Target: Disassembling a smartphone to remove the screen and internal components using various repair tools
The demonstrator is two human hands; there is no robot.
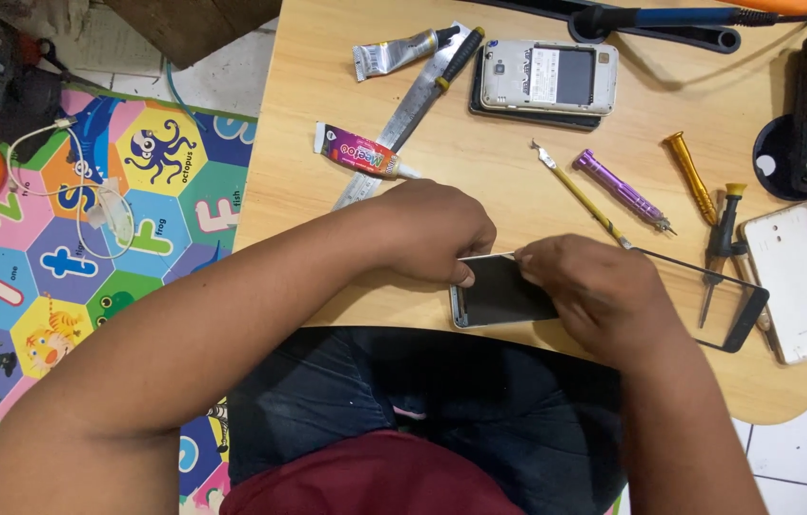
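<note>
Phone [499, 296] sits at the table's [480, 162] near edge, left hand [437, 229] pinching its top corner, right hand [594, 286] closed over its other end, maybe on a thin pick. Glass front panel [708, 305] lies just beside it, so the screen's apparently off; reassembly isn't done.

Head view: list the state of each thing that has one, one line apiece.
Phone frame: flat at the table's near edge, held by both hands.
Left hand: gripping the frame's left end.
Right hand: pinching its top edge.
Glass panel: detached, lying flat.
Second phone: back cover off, face down.
White back cover: off, lying flat.
Glue tube: lying on its side.
</note>
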